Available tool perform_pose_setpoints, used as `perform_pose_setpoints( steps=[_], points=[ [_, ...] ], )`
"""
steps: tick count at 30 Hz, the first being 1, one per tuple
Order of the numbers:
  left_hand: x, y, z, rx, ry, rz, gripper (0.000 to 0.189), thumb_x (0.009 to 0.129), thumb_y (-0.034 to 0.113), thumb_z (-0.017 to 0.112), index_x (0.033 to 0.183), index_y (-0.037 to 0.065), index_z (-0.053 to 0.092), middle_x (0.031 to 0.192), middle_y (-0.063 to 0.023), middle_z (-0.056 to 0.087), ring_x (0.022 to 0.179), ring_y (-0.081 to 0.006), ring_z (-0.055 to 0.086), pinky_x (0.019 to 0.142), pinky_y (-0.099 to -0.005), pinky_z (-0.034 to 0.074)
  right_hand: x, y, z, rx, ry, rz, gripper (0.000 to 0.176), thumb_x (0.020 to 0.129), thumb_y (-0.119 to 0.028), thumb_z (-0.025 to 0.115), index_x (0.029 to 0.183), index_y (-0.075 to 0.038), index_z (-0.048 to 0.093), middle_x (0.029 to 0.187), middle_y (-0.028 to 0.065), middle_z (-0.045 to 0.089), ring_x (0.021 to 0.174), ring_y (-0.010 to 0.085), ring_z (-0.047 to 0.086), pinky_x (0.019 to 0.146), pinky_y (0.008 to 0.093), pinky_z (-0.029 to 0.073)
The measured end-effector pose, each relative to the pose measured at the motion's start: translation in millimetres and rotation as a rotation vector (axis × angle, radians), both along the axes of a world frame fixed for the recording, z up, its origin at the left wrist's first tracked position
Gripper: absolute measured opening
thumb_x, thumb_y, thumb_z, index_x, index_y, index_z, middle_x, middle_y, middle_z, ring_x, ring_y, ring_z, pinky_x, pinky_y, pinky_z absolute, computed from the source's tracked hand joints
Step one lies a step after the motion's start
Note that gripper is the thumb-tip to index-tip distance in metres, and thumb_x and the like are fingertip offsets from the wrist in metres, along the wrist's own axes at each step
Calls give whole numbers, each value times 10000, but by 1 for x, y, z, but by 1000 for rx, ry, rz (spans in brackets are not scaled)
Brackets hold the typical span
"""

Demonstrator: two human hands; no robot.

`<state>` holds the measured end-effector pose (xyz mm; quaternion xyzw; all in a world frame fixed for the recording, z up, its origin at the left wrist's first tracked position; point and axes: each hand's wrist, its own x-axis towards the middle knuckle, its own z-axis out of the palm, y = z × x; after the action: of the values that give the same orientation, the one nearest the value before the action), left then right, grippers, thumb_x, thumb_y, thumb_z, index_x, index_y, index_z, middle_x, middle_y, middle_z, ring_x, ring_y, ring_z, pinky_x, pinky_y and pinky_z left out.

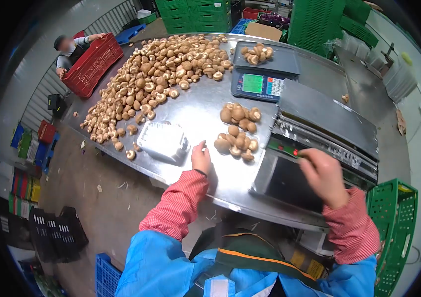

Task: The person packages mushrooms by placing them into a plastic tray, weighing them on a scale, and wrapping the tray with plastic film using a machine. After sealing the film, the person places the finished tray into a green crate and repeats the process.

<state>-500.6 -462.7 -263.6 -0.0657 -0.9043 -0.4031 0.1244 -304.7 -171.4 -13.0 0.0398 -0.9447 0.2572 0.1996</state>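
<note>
My left hand (201, 158) is above the steel table, beside a stack of white trays (163, 141). Its thumb and fingertips look apart, with nothing seen in them. Over the front of the film wrapping machine (289, 180) hangs my right hand (324, 175), thumb apart from the fingers, fingertips close to a lit red switch (295, 153). It appears to hold nothing. Two small groups of shiitake mushrooms, the farther group (238, 116) and the nearer group (235, 143), lie between my hands. More mushrooms (257, 53) rest on the digital scale (265, 88).
A large heap of mushrooms (156, 74) covers the table's far left. Behind it a person (69, 52) grips a red crate (92, 67). A green crate (393, 227) stands at the right, and stacked green crates (193, 15) are at the back.
</note>
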Motion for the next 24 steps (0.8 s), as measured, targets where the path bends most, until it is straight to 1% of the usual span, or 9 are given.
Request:
perform_pose_setpoints(
  steps=[2,4,5,9,13,16,19,22,24],
  points=[
    [-38,7,0,-161,-267,-29,317,828,106,564,1138,84,628,1032,-201,640,905,-333,630,768,-385,516,-51,-34,-19,1,-3,37,158,826,-158,623,922,-33,628,852,147,636,781,331,624,660,394,493],
    [-50,8,-15,-225,-256,-191,289,806,119,547,1069,64,652,922,-190,658,905,-346,633,824,-394,494,-89,-56,-38,27,-71,8,162,818,-161,627,912,-29,625,817,151,619,765,333,618,641,403,485],
    [-61,12,-4,-263,-473,-212,281,808,134,554,1056,48,652,932,-195,657,924,-349,629,834,-404,489,-101,-65,-43,6,-87,7,169,817,-166,627,910,-26,621,809,152,615,763,333,617,636,404,483],
    [-56,8,26,-51,-520,-177,237,806,151,575,1001,39,647,945,-198,658,953,-354,626,863,-401,482,-131,-80,-68,-17,-200,19,188,820,-164,610,934,-14,609,842,169,621,775,351,612,651,429,480],
    [-48,-4,-5,-155,-495,-196,199,780,173,607,921,33,626,868,-227,648,857,-389,627,783,-430,490,-149,-87,-103,42,-265,-31,176,838,-147,572,942,-8,600,832,200,619,793,388,598,696,466,471],
    [-31,-32,3,-194,-510,-215,269,780,216,648,937,6,587,883,-214,642,840,-376,626,740,-437,493,-160,-86,-144,198,-298,-31,92,807,-31,470,808,0,556,746,206,612,741,377,625,649,456,496],
    [-22,-57,-15,-225,-433,-189,257,748,200,699,885,35,558,786,-151,626,738,-328,626,673,-410,495,-175,-92,-170,257,-619,-112,112,817,-36,489,868,21,571,809,220,646,792,359,648,690,436,515],
    [-15,-69,-9,-182,-450,-207,251,748,161,700,905,40,546,708,-130,606,658,-295,614,620,-388,490,-189,-95,-207,132,-830,-128,157,845,-53,485,933,49,565,805,227,652,730,332,664,647,416,525],
    [-14,-71,-5,-127,-450,-213,245,754,144,695,910,43,536,696,-130,598,643,-291,606,608,-382,485,-197,-96,-200,-217,-1006,-225,183,856,-65,483,963,66,554,787,225,650,669,316,662,602,405,524]
  ],
)
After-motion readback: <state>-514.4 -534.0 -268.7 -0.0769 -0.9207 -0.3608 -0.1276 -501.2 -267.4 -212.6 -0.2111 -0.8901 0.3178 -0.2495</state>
